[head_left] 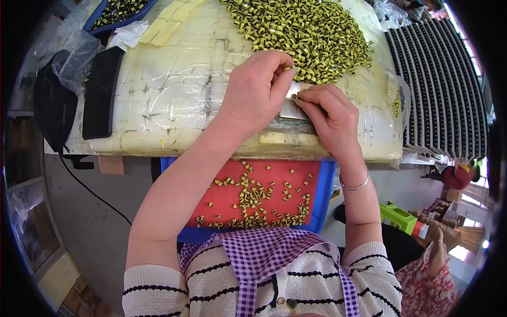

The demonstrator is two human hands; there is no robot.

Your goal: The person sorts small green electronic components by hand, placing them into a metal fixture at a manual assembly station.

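My left hand [257, 90] and right hand [326, 111] both pinch a small metal strip [292, 100] beside the yellow parts [303, 31] on the desk [174, 90].

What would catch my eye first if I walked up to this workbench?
Probably the big heap of small yellow-and-black parts at the far side of the plastic-wrapped bench top. Just in front of it, the left hand and right hand meet over a small silvery metal piece. Below the bench edge, a red-lined blue tray holds more scattered parts.
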